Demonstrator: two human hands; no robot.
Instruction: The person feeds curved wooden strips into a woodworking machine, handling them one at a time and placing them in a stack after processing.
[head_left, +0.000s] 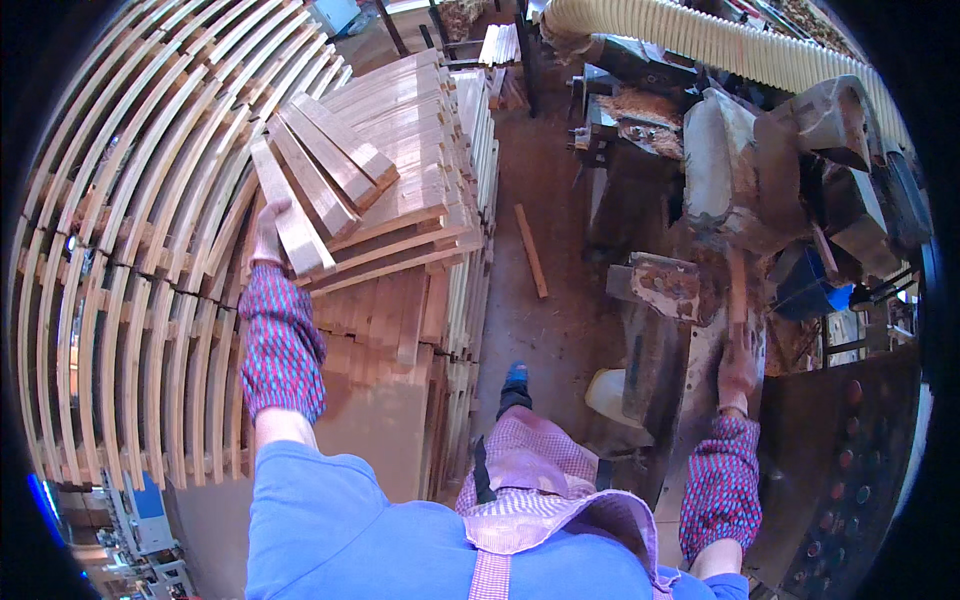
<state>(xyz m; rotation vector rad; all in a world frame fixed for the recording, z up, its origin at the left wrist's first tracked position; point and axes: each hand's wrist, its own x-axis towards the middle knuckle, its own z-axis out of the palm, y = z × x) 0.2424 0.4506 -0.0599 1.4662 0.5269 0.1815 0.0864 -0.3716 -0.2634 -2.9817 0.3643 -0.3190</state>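
My left hand (268, 232) is closed on the left edge of a pale wooden slat (290, 210), which lies at an angle on a stack of boards (400, 130). Beside it, several loose slats (345, 150) fan out over the same stack. On the right, my right hand (738, 368) is closed at the near end of a narrow wooden strip (737, 290). That strip lies along the metal bed (700, 385) of a woodworking machine, and its far end runs in under the machine's dusty housing (735, 160). The fingers of my right hand are partly hidden.
Tall racks of stacked slats (120, 220) fill the left side. A ribbed hose (720, 35) arches over the machine. One loose stick (531, 250) lies on the floor between stack and machine. A dark control panel with buttons (850, 450) stands at the right.
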